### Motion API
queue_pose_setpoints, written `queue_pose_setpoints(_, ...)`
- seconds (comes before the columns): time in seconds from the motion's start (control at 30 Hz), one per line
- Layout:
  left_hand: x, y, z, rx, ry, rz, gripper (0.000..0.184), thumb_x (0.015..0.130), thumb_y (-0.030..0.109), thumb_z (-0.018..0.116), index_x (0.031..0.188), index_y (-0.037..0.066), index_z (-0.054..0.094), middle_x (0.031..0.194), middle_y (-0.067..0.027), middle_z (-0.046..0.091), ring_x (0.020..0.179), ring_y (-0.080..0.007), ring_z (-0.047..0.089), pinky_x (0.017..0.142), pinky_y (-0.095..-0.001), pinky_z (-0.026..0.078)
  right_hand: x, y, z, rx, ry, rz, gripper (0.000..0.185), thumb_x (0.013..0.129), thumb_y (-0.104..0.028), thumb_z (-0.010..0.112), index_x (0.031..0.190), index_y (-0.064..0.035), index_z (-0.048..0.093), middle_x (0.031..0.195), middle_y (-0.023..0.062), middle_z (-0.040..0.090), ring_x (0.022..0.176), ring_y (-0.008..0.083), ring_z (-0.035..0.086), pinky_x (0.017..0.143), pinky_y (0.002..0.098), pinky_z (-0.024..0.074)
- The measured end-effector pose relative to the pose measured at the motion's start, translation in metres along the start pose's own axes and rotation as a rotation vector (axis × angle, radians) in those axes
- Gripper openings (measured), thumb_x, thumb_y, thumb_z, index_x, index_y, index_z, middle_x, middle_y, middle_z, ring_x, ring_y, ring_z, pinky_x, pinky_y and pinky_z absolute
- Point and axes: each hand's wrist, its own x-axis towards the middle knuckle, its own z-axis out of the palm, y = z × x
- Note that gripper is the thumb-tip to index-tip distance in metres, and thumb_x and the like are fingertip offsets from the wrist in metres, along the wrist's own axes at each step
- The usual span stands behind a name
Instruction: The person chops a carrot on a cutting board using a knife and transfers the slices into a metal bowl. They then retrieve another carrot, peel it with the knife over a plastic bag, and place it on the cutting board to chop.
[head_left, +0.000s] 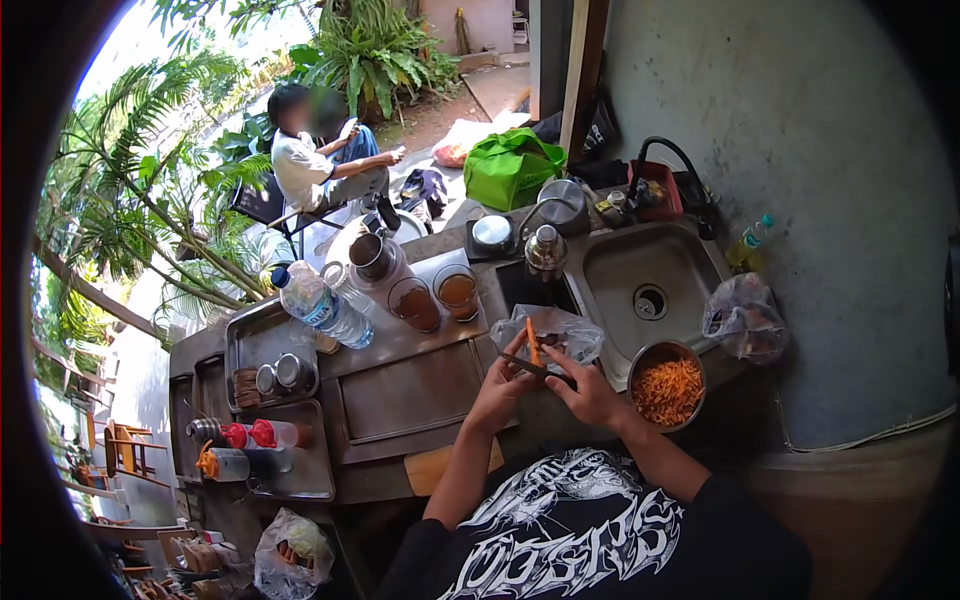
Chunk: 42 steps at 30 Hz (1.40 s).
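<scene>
Over a clear plastic bag (572,332) on the counter, my two hands work close together. My left hand (494,396) is closed at the lower end of a slim orange carrot (532,338), which points away from me. My right hand (592,394) is closed around a dark knife (540,371), its blade lying across the carrot's lower end towards the left hand. Fingers partly hide where the knife and carrot meet. Beside my right wrist, a metal bowl (704,385) holds a heap of shredded carrot (667,391).
A steel sink (610,262) lies beyond the bowl, with a cocktail shaker (545,250) at its left. Two glasses of brown drink (457,293), a water bottle (325,308) and metal trays (300,480) stand leftward. A filled plastic bag (746,318) sits right. Another person (310,165) sits beyond the counter.
</scene>
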Motion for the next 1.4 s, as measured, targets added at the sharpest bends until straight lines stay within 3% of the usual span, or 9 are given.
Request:
queue_pose_setpoints(0.07,-0.001,-0.002,-0.001,-0.030,-0.013,-0.008,0.075,0.096,0.004,0.067,0.161,0.011,0.030,0.121,-0.0072,0.065,0.107,-0.0165,0.065,0.096,-0.0311,0.053,-0.003,-0.003,-0.001,0.028,-0.047,0.020,0.054,0.101,-0.023,0.061,0.151,-0.0064,0.046,0.128,0.0299,0.064,0.119,0.0436,0.064,0.099,0.0434,0.0497)
queue_pose_setpoints(0.17,0.001,-0.010,-0.011,-0.037,-0.069,-0.026,0.064,0.096,0.005,0.067,0.154,0.006,0.039,0.120,-0.0059,0.065,0.103,-0.0143,0.064,0.093,-0.0291,0.052,-0.002,-0.006,-0.001,-0.024,-0.043,0.068,0.051,0.101,-0.022,0.061,0.148,-0.0055,0.050,0.121,0.0277,0.068,0.113,0.0429,0.067,0.094,0.0426,0.0520)
queue_pose_setpoints(0.23,0.000,-0.008,-0.006,-0.015,-0.114,-0.036,0.058,0.097,0.006,0.067,0.150,0.003,0.044,0.120,-0.0053,0.065,0.101,-0.0131,0.064,0.092,-0.0285,0.052,0.001,-0.002,0.000,0.002,0.049,0.074,0.050,0.100,-0.027,0.060,0.147,-0.0128,0.053,0.102,0.0271,0.070,0.095,0.0462,0.068,0.080,0.0491,0.0542)
queue_pose_setpoints(0.33,-0.004,-0.007,0.002,0.028,-0.125,-0.070,0.049,0.098,0.009,0.067,0.144,0.001,0.050,0.117,-0.0039,0.065,0.097,-0.0117,0.063,0.089,-0.0276,0.051,0.004,0.000,-0.001,-0.051,0.065,0.064,0.049,0.100,-0.026,0.060,0.146,-0.0110,0.053,0.099,0.0264,0.070,0.093,0.0466,0.067,0.079,0.0494,0.0541)
queue_pose_setpoints(0.57,-0.007,-0.012,0.006,-0.037,-0.101,-0.102,0.054,0.099,0.011,0.066,0.148,0.002,0.046,0.112,-0.0030,0.064,0.094,-0.0119,0.063,0.085,-0.0263,0.051,0.017,0.028,0.010,0.070,0.168,0.018,0.048,0.101,-0.028,0.059,0.143,-0.0055,0.055,0.109,0.0266,0.070,0.103,0.0420,0.069,0.086,0.0442,0.0539)
queue_pose_setpoints(0.63,-0.005,-0.011,0.005,-0.051,-0.101,-0.104,0.055,0.099,0.011,0.064,0.149,0.002,0.045,0.110,-0.0027,0.064,0.093,-0.0120,0.064,0.085,-0.0262,0.051,0.016,0.015,0.005,0.181,0.073,0.145,0.047,0.102,-0.024,0.061,0.141,0.0019,0.055,0.117,0.0251,0.071,0.108,0.0284,0.071,0.089,0.0375,0.0533)
queue_pose_setpoints(0.9,0.000,-0.015,0.008,0.193,0.123,0.025,0.015,0.096,0.008,0.057,0.109,0.001,0.061,0.093,-0.0011,0.062,0.081,-0.0095,0.060,0.076,-0.0268,0.052,0.004,-0.009,0.013,0.022,0.060,0.125,0.046,0.100,-0.028,0.060,0.136,0.0004,0.059,0.103,0.0283,0.070,0.098,0.0445,0.069,0.080,0.0468,0.0541)
queue_pose_setpoints(1.23,0.000,-0.014,0.010,0.297,0.030,0.071,0.015,0.097,0.008,0.058,0.109,-0.001,0.060,0.091,0.0007,0.059,0.078,-0.0075,0.056,0.073,-0.0256,0.051,0.009,0.003,0.024,0.041,0.192,0.181,0.037,0.099,-0.028,0.061,0.124,-0.0018,0.068,0.094,0.0248,0.072,0.089,0.0428,0.070,0.073,0.0471,0.0545)
queue_pose_setpoints(1.4,-0.003,-0.019,0.010,0.258,0.103,0.021,0.040,0.096,0.012,0.058,0.132,-0.004,0.058,0.102,-0.0021,0.064,0.082,-0.0076,0.059,0.076,-0.0254,0.053,0.009,-0.001,0.026,-0.046,0.221,0.173,0.038,0.101,-0.028,0.060,0.127,-0.0023,0.067,0.097,0.0253,0.071,0.090,0.0417,0.071,0.074,0.0454,0.0550)
